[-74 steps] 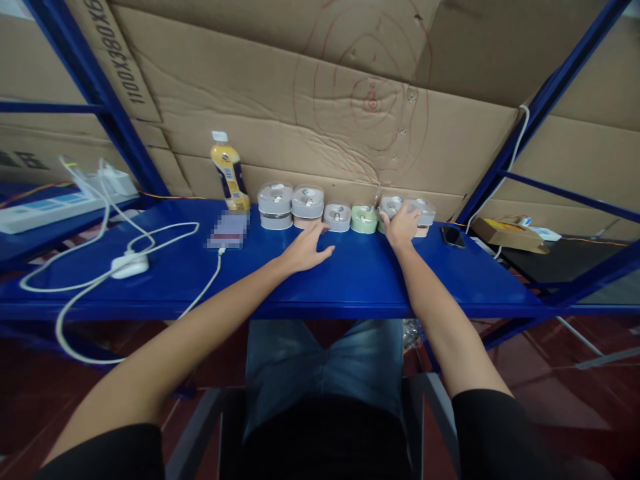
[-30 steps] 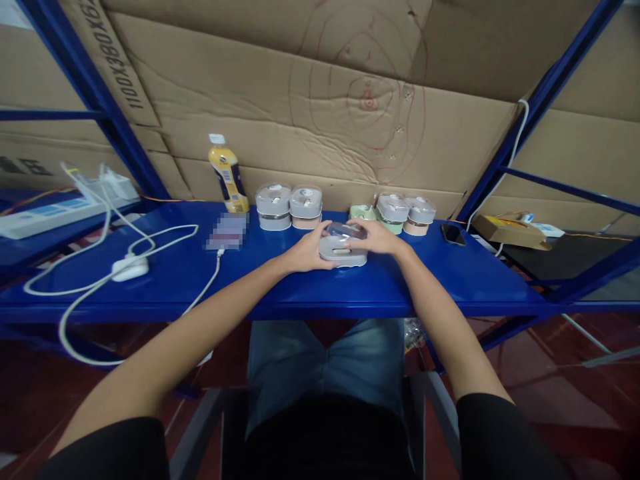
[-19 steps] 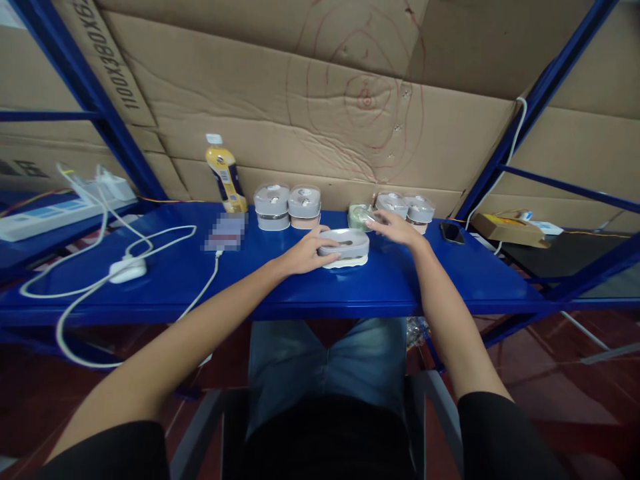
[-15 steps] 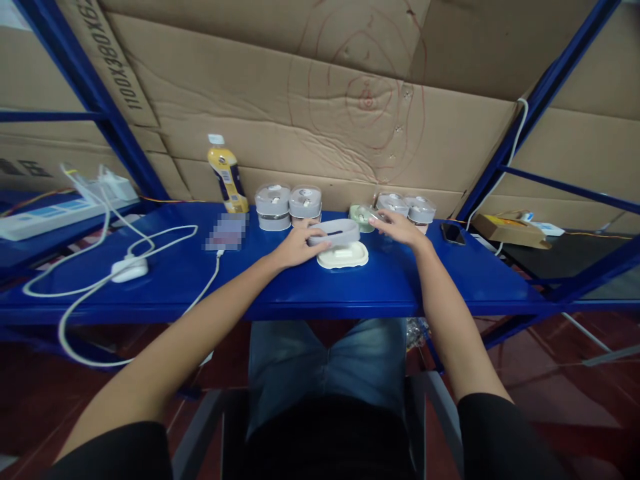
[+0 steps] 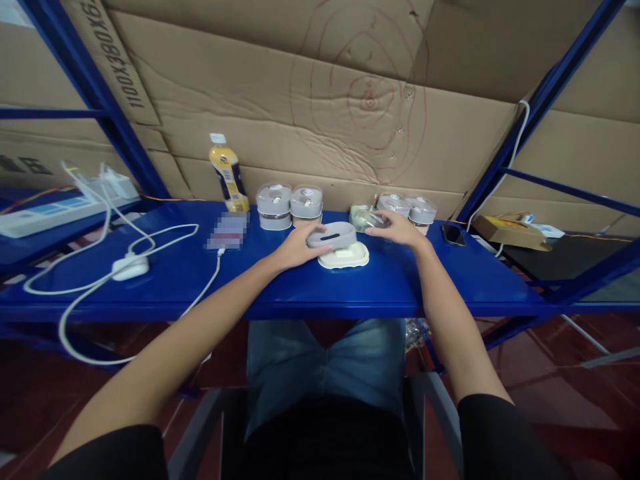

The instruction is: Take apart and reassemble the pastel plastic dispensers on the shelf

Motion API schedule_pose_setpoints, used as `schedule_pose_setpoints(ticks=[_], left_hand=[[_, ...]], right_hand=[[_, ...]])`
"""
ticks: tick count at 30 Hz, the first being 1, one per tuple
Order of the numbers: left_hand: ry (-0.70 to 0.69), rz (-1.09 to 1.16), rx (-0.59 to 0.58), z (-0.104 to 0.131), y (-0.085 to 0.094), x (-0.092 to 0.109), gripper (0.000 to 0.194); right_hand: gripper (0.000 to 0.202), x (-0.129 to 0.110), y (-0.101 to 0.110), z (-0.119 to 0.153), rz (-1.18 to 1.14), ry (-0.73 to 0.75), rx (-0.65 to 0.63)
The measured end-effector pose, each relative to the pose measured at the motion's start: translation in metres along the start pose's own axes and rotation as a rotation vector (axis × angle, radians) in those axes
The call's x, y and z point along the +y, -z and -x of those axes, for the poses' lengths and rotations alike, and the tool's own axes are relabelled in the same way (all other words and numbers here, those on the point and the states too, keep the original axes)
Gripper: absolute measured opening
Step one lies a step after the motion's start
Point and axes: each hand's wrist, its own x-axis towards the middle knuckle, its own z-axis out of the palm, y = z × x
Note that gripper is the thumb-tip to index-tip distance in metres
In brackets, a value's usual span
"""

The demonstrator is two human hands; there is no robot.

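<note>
My left hand (image 5: 296, 247) grips the left end of a grey oval frame (image 5: 346, 235) with a dark slot in its inner wall. The frame is held tilted just above a cream oval base (image 5: 345, 259) with a raised centre, which lies on the table; whether the two touch I cannot tell. My right hand (image 5: 404, 231) is closed on a clear plastic lid (image 5: 376, 219), beside and partly in front of a pale green container (image 5: 358, 217). Its fingertips are partly hidden by the lid.
Stacked grey containers with clear lids (image 5: 273, 205) stand at the back left, and more (image 5: 421, 209) at the back right. A yellow drink bottle (image 5: 229, 177), a phone (image 5: 453, 234) and a white charger with cable (image 5: 131, 267) are on the blue table (image 5: 390, 287).
My left hand has tilted the grey frame, lowering it slightly leftward towards the cream base. My right hand has shifted slightly left and down with the clear lid.
</note>
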Motion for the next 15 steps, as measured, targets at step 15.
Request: schedule_pose_setpoints(ticks=[15], left_hand=[[0.008,0.097,-0.104,-0.002,-0.033,0.010,0.124]], right_hand=[[0.091,-0.033,-0.052,0.002,-0.006,0.424,-0.234]])
